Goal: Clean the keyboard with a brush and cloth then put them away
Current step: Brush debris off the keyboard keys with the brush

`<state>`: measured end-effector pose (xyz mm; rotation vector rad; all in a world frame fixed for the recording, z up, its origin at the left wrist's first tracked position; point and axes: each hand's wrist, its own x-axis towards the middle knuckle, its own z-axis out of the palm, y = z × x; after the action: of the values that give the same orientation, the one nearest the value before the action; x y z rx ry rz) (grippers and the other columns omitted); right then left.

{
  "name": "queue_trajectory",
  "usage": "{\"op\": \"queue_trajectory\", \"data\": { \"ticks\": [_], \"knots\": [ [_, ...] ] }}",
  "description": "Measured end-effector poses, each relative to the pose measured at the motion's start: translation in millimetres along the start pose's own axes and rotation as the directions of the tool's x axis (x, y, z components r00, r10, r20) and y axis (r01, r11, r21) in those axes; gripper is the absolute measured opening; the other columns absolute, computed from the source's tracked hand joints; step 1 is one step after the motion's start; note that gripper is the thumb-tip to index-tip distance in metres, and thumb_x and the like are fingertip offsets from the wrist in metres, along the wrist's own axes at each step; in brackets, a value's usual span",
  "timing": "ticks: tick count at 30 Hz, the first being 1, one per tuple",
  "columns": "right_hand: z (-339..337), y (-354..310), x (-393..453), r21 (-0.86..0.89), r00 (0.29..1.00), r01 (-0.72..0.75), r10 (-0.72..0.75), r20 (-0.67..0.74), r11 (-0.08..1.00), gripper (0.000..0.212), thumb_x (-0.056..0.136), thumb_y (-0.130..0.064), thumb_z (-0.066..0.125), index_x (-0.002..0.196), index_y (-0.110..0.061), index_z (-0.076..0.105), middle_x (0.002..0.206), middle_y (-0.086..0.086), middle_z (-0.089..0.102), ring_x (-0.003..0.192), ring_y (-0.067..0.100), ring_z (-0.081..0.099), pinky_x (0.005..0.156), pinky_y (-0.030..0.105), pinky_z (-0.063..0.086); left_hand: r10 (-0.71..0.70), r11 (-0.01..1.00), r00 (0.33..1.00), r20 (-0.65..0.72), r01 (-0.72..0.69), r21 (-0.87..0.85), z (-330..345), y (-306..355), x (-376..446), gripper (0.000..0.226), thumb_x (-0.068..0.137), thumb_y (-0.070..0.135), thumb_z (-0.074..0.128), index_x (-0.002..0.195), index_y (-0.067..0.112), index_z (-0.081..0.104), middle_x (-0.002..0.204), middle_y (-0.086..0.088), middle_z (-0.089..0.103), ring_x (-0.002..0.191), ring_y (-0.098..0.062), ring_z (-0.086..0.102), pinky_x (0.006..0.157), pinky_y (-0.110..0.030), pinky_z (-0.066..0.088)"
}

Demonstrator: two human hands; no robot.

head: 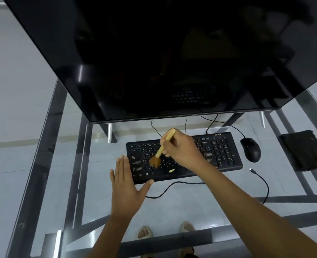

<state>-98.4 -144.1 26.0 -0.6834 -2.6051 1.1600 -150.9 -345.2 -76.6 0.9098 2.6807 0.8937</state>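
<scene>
- keyboard (210,155): black, flat, full-size with numpad, centre of frame on glass table (172,207) with grey metal frame; pale smudges on several keys, small yellow speck near spacebar
- brush (161,149): pale yellow cylindrical handle, tilted, fluffy brown bristles splayed on left-centre keys
- cloth (305,149): dark, folded, fuzzy, right edge of frame, just past black mouse (250,148)
- right hand (182,148): fingers curled, pinching brush handle mid-length, wrist above keys
- left hand (126,185): flat, palm down, fingers spread, thumb at keyboard's lower-left corner
- glossy black monitor (154,53) fills upper frame
</scene>
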Motion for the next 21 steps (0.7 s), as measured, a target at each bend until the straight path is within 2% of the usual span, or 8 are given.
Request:
{"op": "queue_trajectory", "data": {
  "ticks": [2,4,9,12,15,17,19,21],
  "knots": [
    [2.6,0.8,0.7,-0.059,0.995,0.003,-0.009,-0.103,0.998,0.005,0.095,-0.010,0.055,0.093,-0.011,0.059,0.082,-0.002,0.063,0.068,0.001,0.062,0.065,0.018,0.050,0.010,0.999,0.999,0.038,-0.008,-0.033,2.3,-6.0,-1.4,0.103,0.077,0.076,0.045,0.152,0.016,0.005,0.160,-0.004,0.016,0.148,-0.011,0.000,0.119,-0.042,0.000],
    [1.2,2.2,2.5,-0.077,0.977,0.016,-0.032,-0.213,0.997,0.007,0.094,-0.007,0.056,0.093,-0.012,0.060,0.089,-0.001,0.062,0.072,0.003,0.062,0.067,0.017,0.050,0.017,0.998,0.999,0.047,-0.015,-0.056,5.1,-10.9,-3.0,0.102,0.078,0.075,0.047,0.152,0.018,0.005,0.159,-0.003,0.018,0.148,-0.011,0.002,0.120,-0.039,0.001],
    [7.6,0.8,0.1,-0.083,0.998,0.030,-0.035,-0.053,0.996,0.006,0.093,-0.010,0.057,0.091,-0.015,0.061,0.083,0.002,0.068,0.072,0.019,0.067,0.072,0.040,0.058,0.006,0.998,1.000,0.011,-0.005,-0.058,7.0,-15.3,-5.0,0.092,0.084,0.070,0.047,0.151,0.019,0.008,0.157,-0.003,0.024,0.147,-0.013,0.008,0.119,-0.042,0.013],
    [8.7,0.6,3.6,-0.049,0.975,0.044,-0.054,-0.216,0.998,0.010,0.093,-0.008,0.058,0.090,-0.016,0.061,0.091,0.002,0.065,0.075,0.013,0.065,0.069,0.032,0.056,-0.004,0.998,1.000,-0.003,0.004,-0.062,5.3,-11.8,-6.1,0.090,0.086,0.063,0.053,0.150,0.022,0.006,0.157,-0.004,0.024,0.145,-0.011,0.006,0.117,-0.044,0.018],
    [12.9,-6.3,5.8,-0.032,0.994,0.021,-0.024,-0.105,0.999,0.009,0.093,-0.010,0.057,0.090,-0.017,0.061,0.084,-0.004,0.068,0.070,0.002,0.065,0.065,0.025,0.055,-0.018,0.998,1.000,-0.003,0.018,-0.057,4.8,-11.7,-6.2,0.089,0.085,0.066,0.050,0.150,0.025,0.004,0.157,-0.003,0.023,0.141,-0.003,-0.002,0.117,-0.040,0.012],
    [17.8,-13.0,7.8,-0.107,0.993,0.047,-0.058,-0.102,0.993,0.007,0.093,-0.009,0.057,0.094,-0.015,0.062,0.089,-0.011,0.062,0.071,0.001,0.060,0.065,0.016,0.047,-0.009,0.999,1.000,0.014,0.009,-0.035,5.6,-13.6,-6.9,0.090,0.086,0.069,0.044,0.151,0.024,0.002,0.158,-0.003,0.021,0.144,-0.007,-0.001,0.117,-0.036,0.007],
    [20.0,-18.8,12.4,-0.066,0.984,0.060,-0.070,-0.165,0.996,0.007,0.092,-0.010,0.058,0.095,-0.014,0.063,0.094,-0.006,0.061,0.075,0.006,0.061,0.066,0.018,0.049,0.000,1.000,1.000,0.026,0.001,-0.027,6.4,-14.0,-7.1,0.091,0.086,0.069,0.043,0.152,0.022,0.001,0.159,-0.002,0.019,0.147,-0.011,0.003,0.118,-0.033,0.003],
    [24.2,-22.9,16.3,-0.038,0.992,0.066,-0.070,-0.109,0.997,0.004,0.093,-0.011,0.058,0.093,-0.014,0.061,0.084,-0.007,0.067,0.074,0.007,0.065,0.067,0.022,0.054,0.000,1.000,1.000,0.017,0.001,-0.030,6.7,-14.8,-6.4,0.091,0.087,0.068,0.045,0.152,0.022,0.002,0.159,-0.001,0.019,0.146,-0.010,0.002,0.117,-0.032,0.002]
  ]
}}
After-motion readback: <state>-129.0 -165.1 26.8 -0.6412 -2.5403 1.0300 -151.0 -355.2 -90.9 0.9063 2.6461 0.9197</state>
